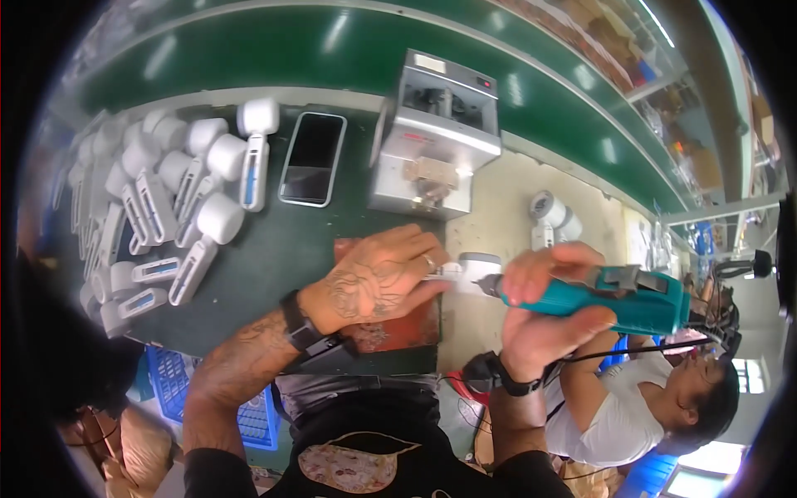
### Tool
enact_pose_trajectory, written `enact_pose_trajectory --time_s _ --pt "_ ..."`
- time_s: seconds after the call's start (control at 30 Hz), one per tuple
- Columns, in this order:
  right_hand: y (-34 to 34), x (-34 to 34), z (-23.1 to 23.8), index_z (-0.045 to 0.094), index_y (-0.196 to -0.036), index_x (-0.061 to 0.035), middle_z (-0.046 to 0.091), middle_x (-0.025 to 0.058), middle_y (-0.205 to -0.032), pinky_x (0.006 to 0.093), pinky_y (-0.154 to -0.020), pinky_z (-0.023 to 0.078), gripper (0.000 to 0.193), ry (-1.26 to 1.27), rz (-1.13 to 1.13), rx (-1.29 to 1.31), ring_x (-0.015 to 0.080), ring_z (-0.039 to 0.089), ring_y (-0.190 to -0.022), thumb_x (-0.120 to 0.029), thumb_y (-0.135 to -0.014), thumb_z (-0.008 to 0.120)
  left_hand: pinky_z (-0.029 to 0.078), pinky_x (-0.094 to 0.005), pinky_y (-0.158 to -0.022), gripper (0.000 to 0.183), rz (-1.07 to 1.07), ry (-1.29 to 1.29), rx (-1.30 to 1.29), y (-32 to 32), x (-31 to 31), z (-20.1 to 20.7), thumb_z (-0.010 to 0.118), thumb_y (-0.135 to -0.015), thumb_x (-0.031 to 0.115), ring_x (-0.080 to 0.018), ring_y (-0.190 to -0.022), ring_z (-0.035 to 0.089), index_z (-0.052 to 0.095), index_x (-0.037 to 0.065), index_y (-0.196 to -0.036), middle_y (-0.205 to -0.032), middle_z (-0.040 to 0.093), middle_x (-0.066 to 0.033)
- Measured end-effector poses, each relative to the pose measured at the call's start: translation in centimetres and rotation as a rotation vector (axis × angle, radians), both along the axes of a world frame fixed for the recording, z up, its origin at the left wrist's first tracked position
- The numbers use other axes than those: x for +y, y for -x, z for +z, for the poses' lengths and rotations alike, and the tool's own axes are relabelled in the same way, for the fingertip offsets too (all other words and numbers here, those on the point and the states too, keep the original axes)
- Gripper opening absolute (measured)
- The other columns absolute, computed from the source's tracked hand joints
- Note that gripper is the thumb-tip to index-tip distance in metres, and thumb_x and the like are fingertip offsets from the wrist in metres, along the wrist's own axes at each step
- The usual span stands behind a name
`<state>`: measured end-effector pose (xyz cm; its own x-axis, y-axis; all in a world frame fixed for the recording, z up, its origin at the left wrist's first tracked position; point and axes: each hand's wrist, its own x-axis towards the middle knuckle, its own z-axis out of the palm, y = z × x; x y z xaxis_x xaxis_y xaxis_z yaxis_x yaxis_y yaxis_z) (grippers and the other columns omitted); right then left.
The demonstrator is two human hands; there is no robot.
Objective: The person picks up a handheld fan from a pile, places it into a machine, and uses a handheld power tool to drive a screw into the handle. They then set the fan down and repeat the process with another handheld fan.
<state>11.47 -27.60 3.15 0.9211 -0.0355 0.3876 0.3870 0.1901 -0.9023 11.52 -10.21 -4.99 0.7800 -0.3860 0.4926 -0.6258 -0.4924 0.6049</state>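
My left hand [383,274] is closed on a white scoop-shaped device [477,266], its fingers covering much of the handle. In my right hand [544,303] lies a teal electric screwdriver [635,303], held sideways with its tip pointing left. The tip is beside the white device; I cannot tell whether they touch. Under my left hand is a reddish-brown mat [394,332]. Just beyond my hands stands a silver screw feeder [427,158]. More white scoop-shaped devices [554,216] stand past my right hand.
A pile of white scoop-shaped devices [195,257] covers the left of the dark green table. A smartphone [313,158] lies between pile and feeder. Below the table edge is a blue crate [170,373]. A person in a white shirt [614,411] sits at the right.
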Motion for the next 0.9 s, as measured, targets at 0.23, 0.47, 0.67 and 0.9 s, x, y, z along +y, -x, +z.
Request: enact_pose_trajectory --time_s 0.23,0.47,0.67,0.9 --pt "-2.2 0.7 -0.5 0.052 -0.105 -0.0031 0.046 0.0026 -0.063 0.0309 -0.051 0.037 0.075 -0.026 0.131 -0.001 0.0156 0.044 -0.054 -0.075 -0.086 0.050 0.054 -0.0401 -0.074 0.023 0.005 0.059 -0.002 0.7 0.2 0.3 0.075 -0.081 0.018 -0.0301 -0.085 0.062 0.068 0.005 -0.099 -0.097 0.064 -0.0100" --pt "-6.2 4.5 -0.6 0.053 -0.101 -0.0008 0.053 0.0070 -0.067 0.0325 -0.056 0.043 0.060 -0.040 0.155 -0.014 0.0182 0.052 -0.059 -0.061 -0.095 0.053 0.048 -0.0398 -0.082 0.030 0.083 -0.047 0.014 1.0 1.8 0.5 0.072 -0.083 0.022 -0.0300 -0.092 0.054 0.063 0.002 -0.104 -0.095 0.053 -0.0111" --pt "-8.4 6.5 -2.0 0.053 -0.100 0.0003 0.055 0.0066 -0.070 0.0299 -0.057 0.045 0.044 0.160 0.164 -0.150 0.0166 0.055 -0.062 -0.044 -0.102 0.051 0.048 -0.0411 -0.087 0.042 0.028 -0.081 0.021 1.1 1.9 -0.3 0.073 -0.081 0.029 -0.0312 -0.097 0.054 0.060 0.000 -0.108 -0.101 0.055 -0.0126" --pt "-7.3 6.2 -2.2 0.052 -0.102 0.0011 0.055 0.0069 -0.070 0.0308 -0.057 0.046 0.043 0.155 0.209 -0.094 0.0171 0.055 -0.061 -0.042 -0.101 0.053 0.049 -0.0409 -0.086 0.039 0.017 -0.067 0.042 0.6 2.1 -0.7 0.073 -0.081 0.028 -0.0317 -0.096 0.055 0.061 0.000 -0.106 -0.100 0.056 -0.0132"
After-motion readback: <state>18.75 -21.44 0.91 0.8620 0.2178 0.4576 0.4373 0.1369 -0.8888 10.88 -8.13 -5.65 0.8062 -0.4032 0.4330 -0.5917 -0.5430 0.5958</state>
